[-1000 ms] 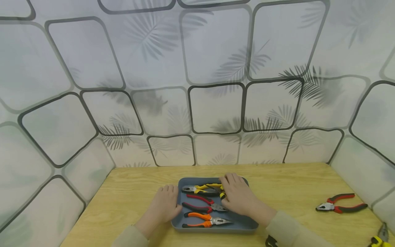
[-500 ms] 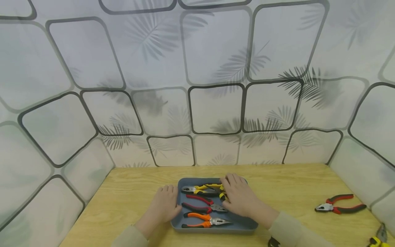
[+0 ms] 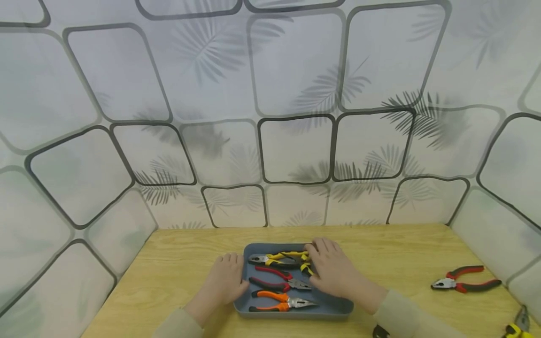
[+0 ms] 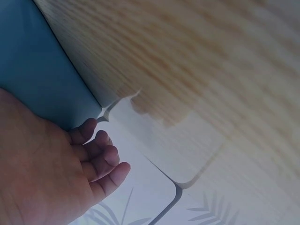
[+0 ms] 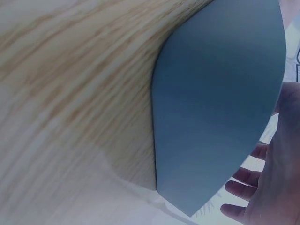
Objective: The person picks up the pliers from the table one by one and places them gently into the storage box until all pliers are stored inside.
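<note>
A grey-blue tray (image 3: 334, 307) lies on the wooden table, with several pliers in it. Along its left wall rests my left hand (image 3: 226, 278), thumb by the rim; the left wrist view shows its fingers loosely bent and holding nothing. My right hand (image 3: 334, 268) is over the tray's right side, its fingers above the rim in the right wrist view. Partly under it lie yellow-and-black pliers (image 3: 307, 269). Other yellow-and-black pliers (image 3: 274, 259) lie at the back, red-and-black pliers (image 3: 281, 280) in the middle, and orange-handled long-nose pliers (image 3: 285, 302) in front.
On the table at the right lie red-and-black pliers (image 3: 465, 280). Yellow-handled pliers (image 3: 521, 321) sit in the lower right corner, cut by the frame. Patterned cloth walls (image 3: 296, 150) stand behind and at both sides of the table (image 3: 181, 258).
My right hand has shifted slightly to the right, showing more of the yellow-and-black pliers beneath it. The left hand, the tray and the pliers look unmoved.
</note>
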Demonstrator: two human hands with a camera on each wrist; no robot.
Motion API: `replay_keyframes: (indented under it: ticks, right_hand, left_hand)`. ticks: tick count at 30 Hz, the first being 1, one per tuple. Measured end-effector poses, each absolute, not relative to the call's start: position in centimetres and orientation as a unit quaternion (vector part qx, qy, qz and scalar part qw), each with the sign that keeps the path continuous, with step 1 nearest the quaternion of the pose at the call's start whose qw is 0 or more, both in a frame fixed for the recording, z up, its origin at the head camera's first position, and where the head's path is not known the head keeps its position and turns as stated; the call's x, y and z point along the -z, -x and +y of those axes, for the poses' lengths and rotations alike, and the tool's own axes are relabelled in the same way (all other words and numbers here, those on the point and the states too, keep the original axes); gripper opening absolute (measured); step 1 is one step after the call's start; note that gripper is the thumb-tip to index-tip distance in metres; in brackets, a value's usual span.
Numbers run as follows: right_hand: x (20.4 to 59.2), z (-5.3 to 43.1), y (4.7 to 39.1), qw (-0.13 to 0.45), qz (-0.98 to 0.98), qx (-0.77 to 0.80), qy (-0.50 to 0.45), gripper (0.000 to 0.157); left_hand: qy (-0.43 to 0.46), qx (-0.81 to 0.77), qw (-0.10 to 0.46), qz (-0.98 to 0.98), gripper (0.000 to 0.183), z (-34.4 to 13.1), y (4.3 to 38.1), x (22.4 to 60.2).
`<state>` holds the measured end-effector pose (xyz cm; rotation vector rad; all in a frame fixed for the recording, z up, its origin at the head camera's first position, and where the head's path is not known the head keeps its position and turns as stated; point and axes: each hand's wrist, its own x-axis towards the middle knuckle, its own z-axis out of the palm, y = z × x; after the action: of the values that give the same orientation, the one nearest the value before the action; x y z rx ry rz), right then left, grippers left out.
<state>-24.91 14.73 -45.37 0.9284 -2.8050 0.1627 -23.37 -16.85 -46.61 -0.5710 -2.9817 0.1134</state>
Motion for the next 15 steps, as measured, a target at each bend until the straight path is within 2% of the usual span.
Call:
replay_keyframes:
  ticks: [15]
  right_hand:
    - [45.0,15.9,24.8,0.109,-0.947,-0.035,-0.3,0.058]
  left_hand:
    - [0.184,-0.033,0.048,-0.981,0.053,-17.0,23.8,47.3]
